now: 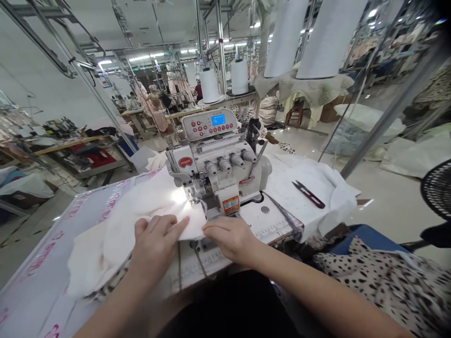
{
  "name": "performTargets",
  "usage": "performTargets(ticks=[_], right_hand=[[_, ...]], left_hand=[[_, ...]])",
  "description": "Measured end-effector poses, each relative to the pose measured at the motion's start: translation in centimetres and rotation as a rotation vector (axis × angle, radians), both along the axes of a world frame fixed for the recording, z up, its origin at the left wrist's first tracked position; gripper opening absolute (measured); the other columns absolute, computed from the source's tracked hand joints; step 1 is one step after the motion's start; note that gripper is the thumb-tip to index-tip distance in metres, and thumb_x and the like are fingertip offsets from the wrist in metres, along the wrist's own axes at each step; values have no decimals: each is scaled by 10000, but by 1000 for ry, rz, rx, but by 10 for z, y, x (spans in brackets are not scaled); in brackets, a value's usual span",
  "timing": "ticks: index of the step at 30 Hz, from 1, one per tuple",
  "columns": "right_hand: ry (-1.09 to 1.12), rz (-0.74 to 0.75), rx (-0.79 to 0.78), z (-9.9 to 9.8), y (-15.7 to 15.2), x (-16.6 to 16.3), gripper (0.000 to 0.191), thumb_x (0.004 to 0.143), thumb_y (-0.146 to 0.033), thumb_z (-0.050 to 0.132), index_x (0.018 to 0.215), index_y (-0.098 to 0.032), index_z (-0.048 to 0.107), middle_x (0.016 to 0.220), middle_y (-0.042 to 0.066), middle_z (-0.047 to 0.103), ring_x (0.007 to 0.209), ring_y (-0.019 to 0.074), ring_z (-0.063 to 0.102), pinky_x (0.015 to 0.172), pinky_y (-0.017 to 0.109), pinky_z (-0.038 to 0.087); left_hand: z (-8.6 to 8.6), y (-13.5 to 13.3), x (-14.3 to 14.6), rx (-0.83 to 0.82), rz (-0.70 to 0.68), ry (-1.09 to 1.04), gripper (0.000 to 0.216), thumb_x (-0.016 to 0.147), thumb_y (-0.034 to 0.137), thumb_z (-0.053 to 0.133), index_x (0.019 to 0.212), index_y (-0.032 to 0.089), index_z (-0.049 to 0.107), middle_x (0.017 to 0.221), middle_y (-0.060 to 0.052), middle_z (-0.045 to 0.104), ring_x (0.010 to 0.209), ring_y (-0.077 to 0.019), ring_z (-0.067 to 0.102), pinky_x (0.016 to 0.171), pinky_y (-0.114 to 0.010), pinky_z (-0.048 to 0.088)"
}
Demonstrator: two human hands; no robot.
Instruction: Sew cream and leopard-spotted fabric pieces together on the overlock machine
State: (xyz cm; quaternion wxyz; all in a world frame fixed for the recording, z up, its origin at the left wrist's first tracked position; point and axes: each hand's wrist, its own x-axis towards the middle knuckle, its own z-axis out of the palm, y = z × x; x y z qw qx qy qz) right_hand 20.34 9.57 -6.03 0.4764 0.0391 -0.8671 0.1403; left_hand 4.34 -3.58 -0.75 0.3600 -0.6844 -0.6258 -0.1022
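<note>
Left hand (155, 246) and right hand (230, 237) lie palm-down (fingers extended), nearly touching.

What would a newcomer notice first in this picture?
The white overlock sewing machine dominates the centre, its blue display lit. In front of it, the left hand and right hand rest on cream fabric. White thread cones stand behind, and spotted fabric lies at lower right.

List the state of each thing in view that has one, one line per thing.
Left hand, flat on the white fabric
Right hand, fingers resting on the white fabric
White fabric, rumpled, spread under both hands
Overlock display, lit blue
Snips, closed, lying on white cloth
Spotted fabric, heaped at right
</note>
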Motion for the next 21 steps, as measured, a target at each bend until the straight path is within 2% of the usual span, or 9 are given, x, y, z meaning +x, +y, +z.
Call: performTargets(ticks=[4,10,17,21], right_hand=[[-22,-21,30,5,12,-11,229,796,-25,420,901,-171,562,919,29,675,807,138,602,683,222,470],[-59,-77,110,8,20,-20,223,811,-37,413,889,-169,575,930,31,677,768,140,598,658,227,460],[-154,-184,207,10,17,-19,261,839,-56,396,999,-144,583,1054,53,648,750,154,573,653,263,480],[-190,-199,202,11,10,-10,308,822,-49,396,1072,-113,564,1116,97,617,857,197,555,749,318,506]], left_hand=[[2,9,-17,-63,-41,17,281,833,84,444,1014,206,622,853,-47,630,791,-180,529,694,-349,283],[8,15,-36,-242,-139,-21,311,845,89,406,1092,178,572,1102,-34,619,974,-193,495,768,-330,334],[9,25,-46,-365,-119,-150,356,843,78,377,1130,201,548,1118,-19,615,978,-171,524,801,-322,363],[15,38,-50,-411,-86,-299,265,805,98,419,970,180,610,1019,-43,639,917,-189,536,816,-328,385]])
